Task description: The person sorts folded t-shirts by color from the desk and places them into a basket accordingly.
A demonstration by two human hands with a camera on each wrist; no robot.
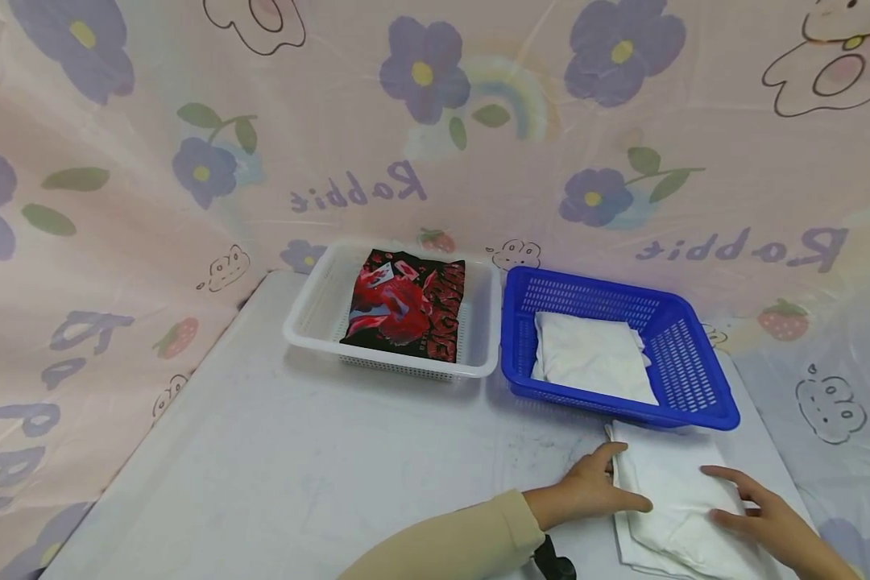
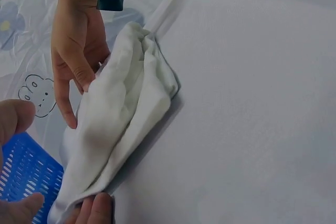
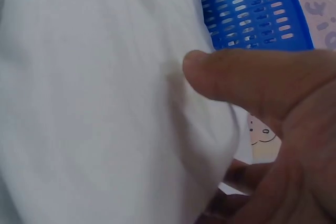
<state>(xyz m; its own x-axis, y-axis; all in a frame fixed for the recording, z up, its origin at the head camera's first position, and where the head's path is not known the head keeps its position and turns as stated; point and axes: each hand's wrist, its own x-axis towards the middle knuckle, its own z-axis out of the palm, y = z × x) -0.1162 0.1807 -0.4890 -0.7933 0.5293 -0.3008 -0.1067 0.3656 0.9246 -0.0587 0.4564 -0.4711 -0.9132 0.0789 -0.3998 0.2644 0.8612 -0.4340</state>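
Observation:
In the head view a folded white cloth (image 1: 674,491) lies at the table's right front, just before the blue basket. My left hand (image 1: 590,487) is at its left edge, thumb over the top; the left wrist view shows fingertips (image 2: 97,211) tucked at the fold's edge. From the right side my right hand (image 1: 764,515) holds the cloth. Its thumb (image 3: 231,77) lies on top in the right wrist view, while the other fingers go down past the edge, partly hidden. Loose layers of the cloth (image 2: 121,108) show along its near side.
The blue basket (image 1: 619,412) holds another folded white cloth (image 1: 590,354). Left of it stands a white basket (image 1: 304,342) with a folded black and red printed garment (image 1: 406,306). A patterned curtain (image 1: 478,161) hangs behind the white table (image 1: 275,459).

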